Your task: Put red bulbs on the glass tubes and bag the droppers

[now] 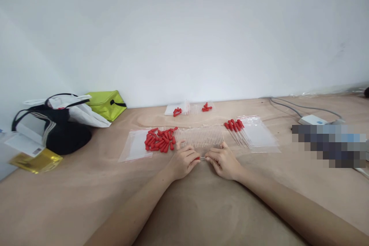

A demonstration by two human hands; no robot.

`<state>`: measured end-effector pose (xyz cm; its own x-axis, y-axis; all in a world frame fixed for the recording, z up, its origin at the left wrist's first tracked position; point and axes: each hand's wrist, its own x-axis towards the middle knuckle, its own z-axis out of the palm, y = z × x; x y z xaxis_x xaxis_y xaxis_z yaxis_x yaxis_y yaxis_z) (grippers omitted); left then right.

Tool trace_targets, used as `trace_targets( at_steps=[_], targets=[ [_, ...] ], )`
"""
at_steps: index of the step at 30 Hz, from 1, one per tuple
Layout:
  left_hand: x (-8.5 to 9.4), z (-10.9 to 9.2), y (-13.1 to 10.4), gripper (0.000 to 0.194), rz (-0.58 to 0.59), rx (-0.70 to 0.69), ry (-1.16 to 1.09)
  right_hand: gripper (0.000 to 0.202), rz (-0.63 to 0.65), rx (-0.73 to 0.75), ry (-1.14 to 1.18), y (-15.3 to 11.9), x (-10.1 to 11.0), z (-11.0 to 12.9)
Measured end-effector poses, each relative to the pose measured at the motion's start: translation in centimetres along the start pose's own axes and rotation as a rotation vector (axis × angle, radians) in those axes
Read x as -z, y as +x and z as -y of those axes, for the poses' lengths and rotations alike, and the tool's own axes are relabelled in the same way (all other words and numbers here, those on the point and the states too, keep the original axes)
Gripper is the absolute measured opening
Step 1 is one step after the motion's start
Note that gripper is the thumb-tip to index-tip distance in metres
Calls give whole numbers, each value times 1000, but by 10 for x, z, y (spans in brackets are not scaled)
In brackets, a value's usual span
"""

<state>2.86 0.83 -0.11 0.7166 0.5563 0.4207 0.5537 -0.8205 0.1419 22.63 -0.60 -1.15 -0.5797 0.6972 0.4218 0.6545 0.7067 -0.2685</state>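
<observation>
Near the middle of the table, my left hand [186, 161] pinches a red rubber bulb [197, 158], mostly covered by its fingers. My right hand [225, 161] is closed on a thin clear dropper tube [202, 158], whose end meets the bulb between the two hands. How far the tube sits inside the bulb is hidden. Just beyond my hands lies a row of clear tubes [200, 135]. A pile of red bulbs [160, 140] is left of the row. To its right, several droppers with red bulbs fitted [236, 130] lie side by side.
Clear zip bags [261, 134] lie under the fitted droppers, and another bag [135, 144] under the pile. Small red bulb groups [206, 107] rest near the wall. A black cap [67, 134] and green bag [105, 103] stand left. A white adapter [313, 120] with cables is right.
</observation>
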Motion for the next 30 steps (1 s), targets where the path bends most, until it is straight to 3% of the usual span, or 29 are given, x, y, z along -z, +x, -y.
trace_targets(
  at_steps=[7, 9, 12, 14, 17, 23, 27, 30],
  targets=[
    [-3, 5, -4, 16, -122, 141, 36, 23, -24, 93, -235, 4, 17, 0],
    [-3, 8, -4, 25, -189, 248, 94, 23, -98, -23, -272, 4, 20, -12],
    [-5, 11, -4, 28, -265, 419, 183, 23, -287, -379, -322, 5, 19, -38],
    [-7, 12, -5, 26, -260, 466, 205, 24, -319, -575, -349, 6, 18, -53],
    [-9, 13, -5, 26, -226, 461, 205, 23, -247, -707, -406, 10, 15, -65],
    [-9, 13, -5, 23, -201, 468, 208, 22, -91, -750, -447, 14, 8, -68],
    [-8, 13, -4, 21, -202, 493, 222, 27, -87, -755, -408, 14, 8, -69],
    [4, 18, 0, 21, -204, 591, 268, 30, -88, -806, -354, 18, 10, -70]
  ],
)
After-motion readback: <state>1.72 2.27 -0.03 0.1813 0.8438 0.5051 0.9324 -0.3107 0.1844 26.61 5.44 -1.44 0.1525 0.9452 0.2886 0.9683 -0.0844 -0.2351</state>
